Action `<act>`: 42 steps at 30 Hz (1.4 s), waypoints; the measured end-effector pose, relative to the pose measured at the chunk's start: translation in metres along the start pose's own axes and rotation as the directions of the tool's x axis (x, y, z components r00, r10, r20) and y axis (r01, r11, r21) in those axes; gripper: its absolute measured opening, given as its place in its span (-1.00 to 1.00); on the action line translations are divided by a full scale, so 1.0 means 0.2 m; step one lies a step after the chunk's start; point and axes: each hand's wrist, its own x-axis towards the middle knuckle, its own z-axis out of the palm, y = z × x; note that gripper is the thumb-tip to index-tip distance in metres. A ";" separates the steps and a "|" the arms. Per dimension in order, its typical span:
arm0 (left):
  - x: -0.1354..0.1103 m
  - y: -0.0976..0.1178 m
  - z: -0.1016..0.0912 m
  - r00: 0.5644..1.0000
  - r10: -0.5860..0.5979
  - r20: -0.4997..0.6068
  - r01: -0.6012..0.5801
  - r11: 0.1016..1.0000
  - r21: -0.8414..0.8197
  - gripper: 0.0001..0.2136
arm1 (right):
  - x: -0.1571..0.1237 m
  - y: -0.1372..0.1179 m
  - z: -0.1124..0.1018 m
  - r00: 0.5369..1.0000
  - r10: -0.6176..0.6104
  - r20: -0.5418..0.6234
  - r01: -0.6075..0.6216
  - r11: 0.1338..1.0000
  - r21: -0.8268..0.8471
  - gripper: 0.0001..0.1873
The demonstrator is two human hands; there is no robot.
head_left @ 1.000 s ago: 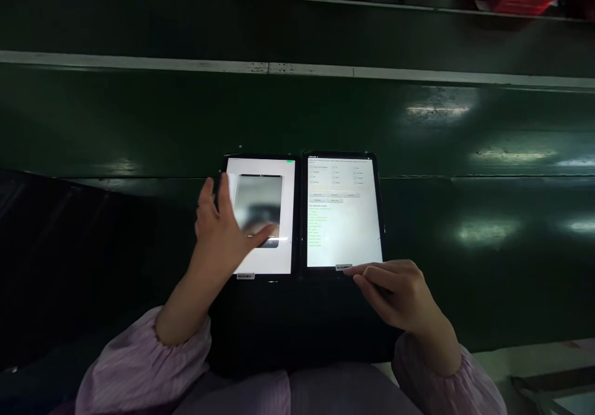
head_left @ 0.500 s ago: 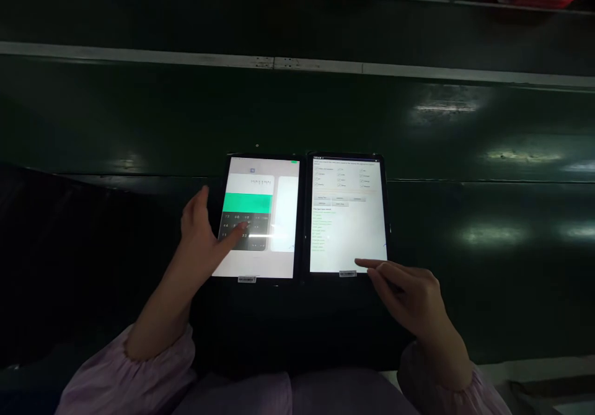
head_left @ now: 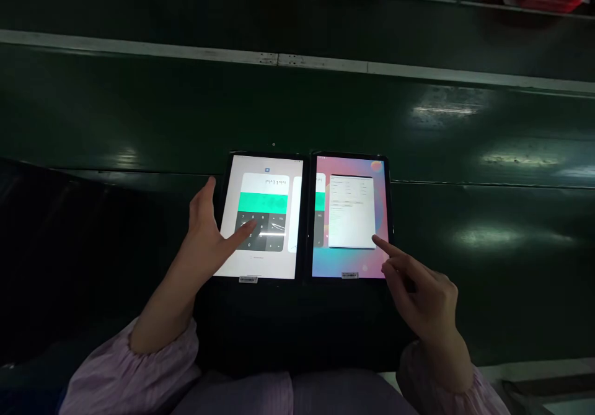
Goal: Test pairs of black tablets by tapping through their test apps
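Left hand (head_left: 204,232) over calculator tablet (head_left: 227,260) | right hand (head_left: 421,294) beside pink-screen tablet (head_left: 348,214)

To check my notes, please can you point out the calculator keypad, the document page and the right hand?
calculator keypad (head_left: 264,244), head view, on dark keys
document page (head_left: 352,210), head view, on white middle
right hand (head_left: 421,297), head view, on its back

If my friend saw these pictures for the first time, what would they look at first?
The two bright tablets side by side in the middle, glowing on the dark green surface! The left tablet shows a calculator card with a green band, under the left hand. The right tablet shows pink wallpaper and a white page, with the right hand pointing beside it.
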 end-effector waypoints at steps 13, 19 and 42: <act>0.03 -0.06 -0.03 1.000 -0.012 0.008 0.013 0.998 -0.057 -0.04 | 0.04 -0.04 -0.02 0.994 -0.056 0.091 0.037 0.980 0.197 -0.55; 0.03 -0.05 -0.05 0.999 -0.025 0.038 0.027 0.998 -0.054 -0.09 | 0.04 -0.04 -0.02 0.993 -0.052 0.109 0.029 0.979 0.201 -0.59; 0.04 -0.01 -0.09 0.997 -0.067 0.050 0.069 0.997 -0.031 -0.12 | -0.02 -0.05 -0.05 0.996 0.054 0.070 -0.059 0.996 0.067 -0.58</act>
